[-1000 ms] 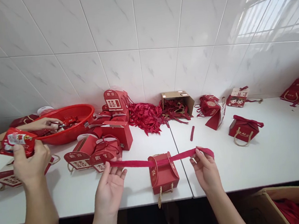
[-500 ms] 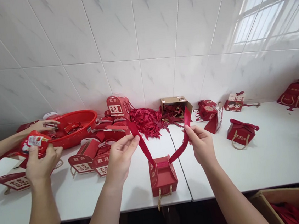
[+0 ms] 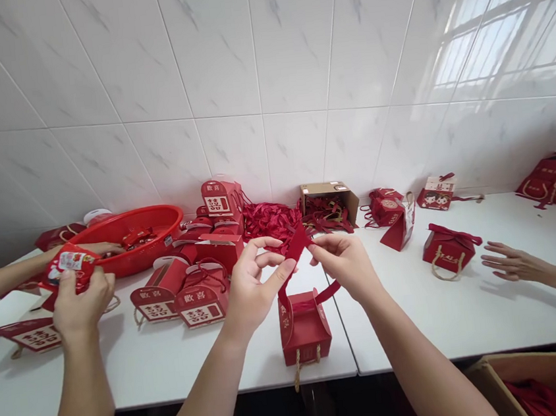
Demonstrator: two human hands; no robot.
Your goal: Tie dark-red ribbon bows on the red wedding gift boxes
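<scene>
While a smooth white surface [image 3: 469, 320] stretches across, a round plastic basin [image 3: 137, 262] rests on its left; at the middle front sits a red card box [image 3: 304, 337] with curved flaps. Above it, the left hand [image 3: 254, 286] and right hand [image 3: 342, 264] have fingers clamped on a flat ribbon [image 3: 298, 241] looping into its top.

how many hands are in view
5: wearer's left hand and right hand on the ribbon; others': a hand holding a red packet, another hand in the basin, a third hand far right.

Bare left hand [image 3: 254, 286], bare right hand [image 3: 348, 265], slender uncovered forearms [image 3: 205, 394]
</scene>
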